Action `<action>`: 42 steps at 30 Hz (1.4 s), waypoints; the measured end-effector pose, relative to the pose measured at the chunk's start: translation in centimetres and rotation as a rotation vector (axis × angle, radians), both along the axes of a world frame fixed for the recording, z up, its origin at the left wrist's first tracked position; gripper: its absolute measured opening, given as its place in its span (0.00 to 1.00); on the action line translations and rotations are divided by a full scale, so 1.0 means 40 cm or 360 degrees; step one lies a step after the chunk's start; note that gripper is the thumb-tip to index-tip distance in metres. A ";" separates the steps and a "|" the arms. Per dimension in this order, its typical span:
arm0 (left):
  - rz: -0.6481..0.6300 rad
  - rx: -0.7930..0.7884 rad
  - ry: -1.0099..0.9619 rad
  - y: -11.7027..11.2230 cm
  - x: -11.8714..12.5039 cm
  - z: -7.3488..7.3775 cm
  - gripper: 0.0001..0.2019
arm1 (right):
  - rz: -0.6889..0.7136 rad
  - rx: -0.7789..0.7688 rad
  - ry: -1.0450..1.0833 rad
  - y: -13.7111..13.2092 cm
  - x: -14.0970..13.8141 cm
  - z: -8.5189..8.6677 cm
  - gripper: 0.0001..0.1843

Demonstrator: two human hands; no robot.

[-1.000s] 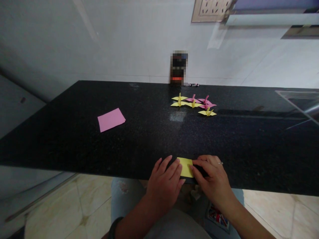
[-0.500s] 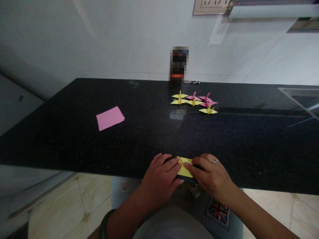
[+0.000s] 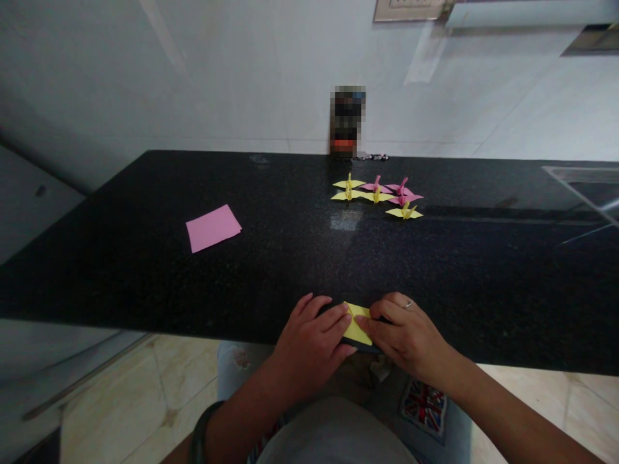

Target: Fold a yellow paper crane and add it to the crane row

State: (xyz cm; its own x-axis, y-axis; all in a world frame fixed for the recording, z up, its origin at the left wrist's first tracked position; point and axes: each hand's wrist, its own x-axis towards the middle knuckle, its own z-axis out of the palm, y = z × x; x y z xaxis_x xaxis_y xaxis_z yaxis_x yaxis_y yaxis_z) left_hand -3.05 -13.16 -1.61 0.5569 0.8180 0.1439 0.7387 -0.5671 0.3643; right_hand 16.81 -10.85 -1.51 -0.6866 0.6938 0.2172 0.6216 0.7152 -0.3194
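A folded piece of yellow origami paper (image 3: 358,327) lies at the front edge of the black counter. My left hand (image 3: 312,338) presses on its left side with the fingertips, the thumb lower down by the counter's edge. On the other side my right hand (image 3: 403,332), with a ring on one finger, grips the paper, its fingers bent and a fingertip on the fold. Part of the paper is hidden under the fingers. Further back sit several small folded paper cranes, yellow ones such as this crane (image 3: 405,212) and pink ones such as this crane (image 3: 376,185).
Pink paper sheets (image 3: 213,229) lie in a stack on the left of the black counter (image 3: 280,258). A blurred-out upright object (image 3: 345,122) stands against the wall, beside a beaded strand (image 3: 377,157). A clear-edged panel (image 3: 580,193) is at the right.
My right hand has shifted slightly left and up along the yellow paper. My left hand stays almost in place. The cranes and pink sheets have not moved.
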 end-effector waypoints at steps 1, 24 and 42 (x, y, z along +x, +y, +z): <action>0.0002 0.0005 0.0013 0.000 0.000 0.001 0.18 | -0.0002 -0.0019 -0.0014 0.000 0.000 0.000 0.12; 0.0006 0.0057 -0.0002 -0.011 0.002 -0.010 0.17 | 0.0070 -0.0191 -0.0140 -0.007 0.013 0.023 0.19; 0.0231 0.0297 0.0237 -0.023 0.049 -0.040 0.37 | 0.0025 -0.0202 -0.0282 -0.014 0.019 0.019 0.23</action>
State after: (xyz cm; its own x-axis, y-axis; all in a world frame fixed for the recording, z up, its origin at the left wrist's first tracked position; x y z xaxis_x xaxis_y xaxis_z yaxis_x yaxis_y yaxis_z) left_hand -1.09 -14.08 -3.20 0.4621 0.8578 0.2249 0.8548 -0.4984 0.1448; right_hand 17.57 -11.40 -0.76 -0.7172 0.6969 0.0038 0.6652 0.6862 -0.2944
